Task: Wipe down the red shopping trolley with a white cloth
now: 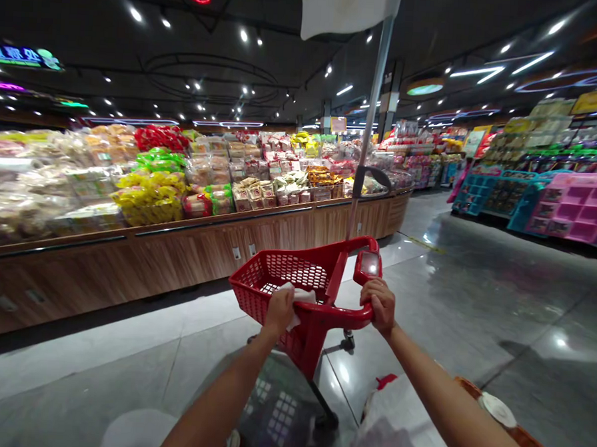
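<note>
A red plastic shopping cart (pixel 312 344) with a perforated basket stands in front of me, turned side-on. My left hand (pixel 280 310) is closed on a crumpled white cloth or tissue (pixel 302 295) at the near rim of the basket, beside the handle's left end. The red handle (pixel 344 315) curves to the right, where my right hand (pixel 378 304) is wrapped round its corner, just below a red box with a glossy panel (pixel 368 264). Part of the cart's lower frame is hidden behind my left forearm.
Behind the cart runs a wood-panelled display counter (pixel 186 261) heaped with bagged goods. A metal pole (pixel 376 94) bearing a white sign rises beyond the cart. Teal shelving (pixel 500 194) and pink shelving (pixel 577 211) stand at right. An orange-brown basket (pixel 532 446) lies near my right forearm.
</note>
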`<state>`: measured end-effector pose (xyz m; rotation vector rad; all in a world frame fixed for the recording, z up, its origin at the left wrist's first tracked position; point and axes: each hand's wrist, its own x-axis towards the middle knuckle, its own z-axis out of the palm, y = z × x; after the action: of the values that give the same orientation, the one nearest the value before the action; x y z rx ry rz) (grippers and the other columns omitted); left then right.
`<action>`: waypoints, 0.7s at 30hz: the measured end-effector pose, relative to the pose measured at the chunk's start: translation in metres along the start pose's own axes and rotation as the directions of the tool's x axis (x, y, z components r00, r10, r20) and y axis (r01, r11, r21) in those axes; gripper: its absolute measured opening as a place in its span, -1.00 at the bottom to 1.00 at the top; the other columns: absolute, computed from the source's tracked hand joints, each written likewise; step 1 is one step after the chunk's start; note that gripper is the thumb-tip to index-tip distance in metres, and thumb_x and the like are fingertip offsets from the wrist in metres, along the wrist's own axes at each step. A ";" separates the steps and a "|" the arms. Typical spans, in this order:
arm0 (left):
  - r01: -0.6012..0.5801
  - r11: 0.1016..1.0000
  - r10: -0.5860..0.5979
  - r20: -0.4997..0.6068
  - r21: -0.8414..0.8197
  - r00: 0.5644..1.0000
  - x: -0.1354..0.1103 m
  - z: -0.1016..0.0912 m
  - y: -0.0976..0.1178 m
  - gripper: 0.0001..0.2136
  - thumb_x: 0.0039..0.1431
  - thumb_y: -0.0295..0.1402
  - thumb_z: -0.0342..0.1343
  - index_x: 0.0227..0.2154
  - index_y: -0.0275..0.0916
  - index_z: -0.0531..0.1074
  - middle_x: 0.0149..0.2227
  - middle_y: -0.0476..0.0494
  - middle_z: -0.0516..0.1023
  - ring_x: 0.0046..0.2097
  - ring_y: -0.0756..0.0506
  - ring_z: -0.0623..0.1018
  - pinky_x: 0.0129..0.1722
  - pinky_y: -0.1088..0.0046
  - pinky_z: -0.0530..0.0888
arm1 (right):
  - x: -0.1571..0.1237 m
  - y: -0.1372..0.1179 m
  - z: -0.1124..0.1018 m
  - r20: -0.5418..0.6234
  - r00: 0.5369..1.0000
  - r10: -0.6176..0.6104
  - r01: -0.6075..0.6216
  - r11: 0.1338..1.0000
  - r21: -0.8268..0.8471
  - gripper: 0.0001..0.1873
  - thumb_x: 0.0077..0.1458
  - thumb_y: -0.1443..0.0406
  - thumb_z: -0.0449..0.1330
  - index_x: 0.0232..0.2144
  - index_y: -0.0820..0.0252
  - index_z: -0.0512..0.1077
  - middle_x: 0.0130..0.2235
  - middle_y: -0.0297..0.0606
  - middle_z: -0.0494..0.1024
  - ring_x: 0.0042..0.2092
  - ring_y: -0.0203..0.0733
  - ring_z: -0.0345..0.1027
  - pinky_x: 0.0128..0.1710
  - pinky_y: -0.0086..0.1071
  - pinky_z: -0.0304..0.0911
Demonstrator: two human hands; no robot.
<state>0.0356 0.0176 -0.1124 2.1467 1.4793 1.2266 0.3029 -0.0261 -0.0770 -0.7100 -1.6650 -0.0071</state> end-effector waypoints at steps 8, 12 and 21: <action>-0.335 0.941 0.339 0.112 -0.052 0.934 -0.020 0.020 0.076 -0.58 0.40 -0.32 -0.31 0.23 -0.02 0.20 0.21 -0.07 0.36 0.23 -0.11 0.30 0.26 0.16 0.20 | 0.048 0.025 -0.028 0.589 0.783 0.199 -0.056 0.966 -0.252 -0.51 0.22 0.15 -0.14 -0.62 0.11 0.40 -0.43 -0.25 0.52 -0.27 -0.15 0.39 -0.04 -0.25 0.19; -0.400 0.906 0.370 0.202 0.137 0.907 -0.005 0.020 0.060 -0.54 0.35 -0.31 -0.11 0.28 0.04 0.07 0.24 -0.08 0.31 0.22 -0.14 0.30 0.22 0.18 0.26 | 0.062 0.001 -0.008 0.571 0.621 0.537 -0.029 0.744 -0.668 -0.61 0.23 0.13 -0.01 -0.41 0.14 0.55 -0.28 -0.17 0.60 -0.20 -0.11 0.42 -0.19 -0.33 0.17; -0.217 0.942 0.176 0.174 0.258 0.969 0.018 -0.025 -0.034 -0.71 0.34 -0.35 -0.11 0.00 -0.02 0.44 0.04 -0.05 0.52 0.06 -0.10 0.45 0.16 0.23 0.30 | 0.026 0.004 0.053 0.309 0.943 0.124 0.166 0.631 -0.758 -0.59 0.21 0.27 0.04 -0.63 0.19 0.46 -0.57 -0.23 0.51 -0.51 -0.22 0.28 -0.34 -0.29 -0.02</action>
<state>-0.0027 0.0422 -0.1092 2.5611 1.4736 0.9372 0.2568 0.0090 -0.0677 -1.4134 -1.9924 -0.7154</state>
